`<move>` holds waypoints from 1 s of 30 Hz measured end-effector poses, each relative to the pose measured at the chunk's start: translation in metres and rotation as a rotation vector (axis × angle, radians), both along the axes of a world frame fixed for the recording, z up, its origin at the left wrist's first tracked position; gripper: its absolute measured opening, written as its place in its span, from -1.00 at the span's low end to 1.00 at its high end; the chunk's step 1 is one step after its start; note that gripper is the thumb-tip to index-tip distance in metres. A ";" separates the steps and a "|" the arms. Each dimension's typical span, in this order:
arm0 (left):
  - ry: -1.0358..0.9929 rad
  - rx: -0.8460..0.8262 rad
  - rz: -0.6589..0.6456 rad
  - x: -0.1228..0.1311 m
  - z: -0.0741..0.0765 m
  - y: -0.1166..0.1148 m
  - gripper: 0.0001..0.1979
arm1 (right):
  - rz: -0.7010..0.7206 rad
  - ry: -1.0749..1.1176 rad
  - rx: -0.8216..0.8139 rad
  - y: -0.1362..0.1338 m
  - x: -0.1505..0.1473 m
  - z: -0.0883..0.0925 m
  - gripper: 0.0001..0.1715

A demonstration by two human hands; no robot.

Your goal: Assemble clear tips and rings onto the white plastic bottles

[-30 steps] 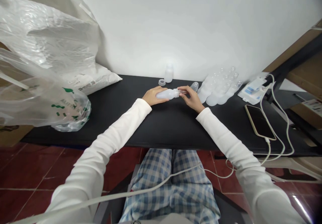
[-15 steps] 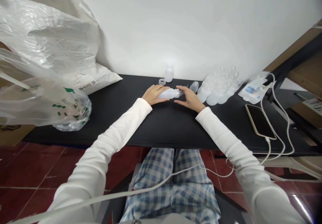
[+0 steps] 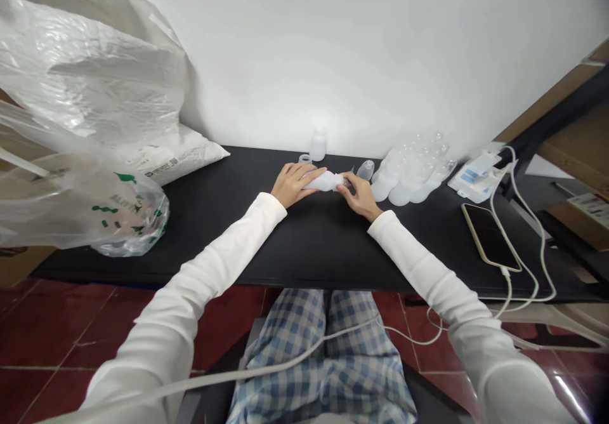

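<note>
My left hand (image 3: 291, 183) is wrapped round the body of a translucent white plastic bottle (image 3: 327, 181) that lies sideways just above the black table (image 3: 309, 240). My right hand (image 3: 360, 197) pinches the bottle's neck end, its fingers closed on a small clear piece that I cannot make out. Both hands meet near the table's far middle.
An upright small bottle (image 3: 318, 144) and a loose ring cap (image 3: 305, 159) stand behind the hands. A clear cap (image 3: 365, 169) and a batch of several bottles (image 3: 412, 170) lie to the right. Further right are a phone (image 3: 490, 236) on a cable and a white packet (image 3: 473, 175). Plastic bags (image 3: 85, 145) fill the left.
The bottle and both hands sank toward the table and drew closer together. My right hand, briefly spread beside the neck, has closed on it again. The camera tipped slightly.
</note>
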State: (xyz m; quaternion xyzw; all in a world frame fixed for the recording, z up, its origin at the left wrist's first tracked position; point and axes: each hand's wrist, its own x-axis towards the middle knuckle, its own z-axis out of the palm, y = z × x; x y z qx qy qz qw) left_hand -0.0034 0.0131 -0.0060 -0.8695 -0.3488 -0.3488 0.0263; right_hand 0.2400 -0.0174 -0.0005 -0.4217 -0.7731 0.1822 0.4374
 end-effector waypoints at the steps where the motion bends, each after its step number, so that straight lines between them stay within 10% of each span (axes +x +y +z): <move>1: -0.002 0.008 0.006 0.000 0.000 -0.001 -0.55 | -0.007 0.037 -0.040 -0.001 -0.003 0.000 -0.33; 10: -0.046 -0.002 0.017 0.001 0.002 -0.001 -0.61 | -0.002 0.174 -0.382 -0.004 -0.017 0.004 -0.19; 18: -0.098 -0.008 0.183 0.001 0.001 -0.001 -0.46 | -0.360 -0.253 0.315 0.006 0.004 0.007 -0.46; 30: -0.205 -0.191 0.356 0.007 0.005 -0.009 -0.46 | -0.629 -0.566 0.166 0.019 -0.010 -0.017 -0.34</move>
